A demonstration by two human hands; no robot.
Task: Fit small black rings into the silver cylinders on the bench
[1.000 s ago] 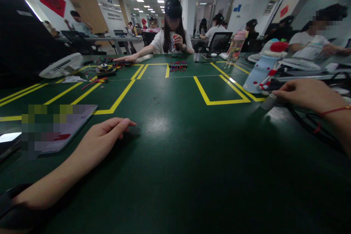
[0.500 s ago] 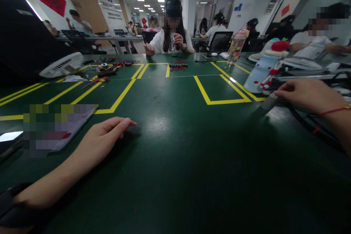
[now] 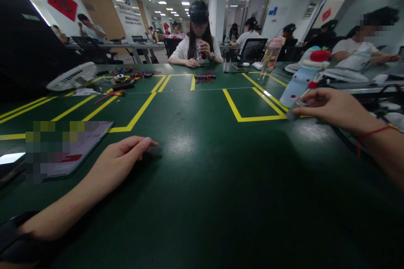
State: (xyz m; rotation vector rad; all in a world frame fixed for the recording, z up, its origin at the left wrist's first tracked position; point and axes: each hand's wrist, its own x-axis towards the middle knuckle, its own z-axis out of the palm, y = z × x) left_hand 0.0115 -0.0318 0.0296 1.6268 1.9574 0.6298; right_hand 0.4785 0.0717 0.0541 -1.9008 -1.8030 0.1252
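My right hand [image 3: 334,107] is over the table's right side, thumb and fingertips pinched on a small grey cylinder [image 3: 293,113], blurred and partly covered by the fingers. Just behind it stands a pale blue bottle [image 3: 298,84] with red spots and a red top. My left hand [image 3: 126,153] rests on its side on the dark green tabletop [image 3: 202,185], with the fingers loosely bent and the index finger reaching forward. I see nothing held in it. A tablet-like flat device [image 3: 91,145] lies left of that hand, partly pixelated.
Yellow tape [image 3: 241,118] marks out the tabletop. Wired parts [image 3: 205,77] and a dark motor-like part [image 3: 120,80] lie toward the far side. White fans [image 3: 72,76] and a pink-lidded bottle [image 3: 272,56] stand farther off. A co-worker [image 3: 197,44] sits opposite.
My right hand has moved left with the grey cylinder, coming in front of the blue bottle. My left hand stays in place. The co-worker opposite has lowered one hand to the table.
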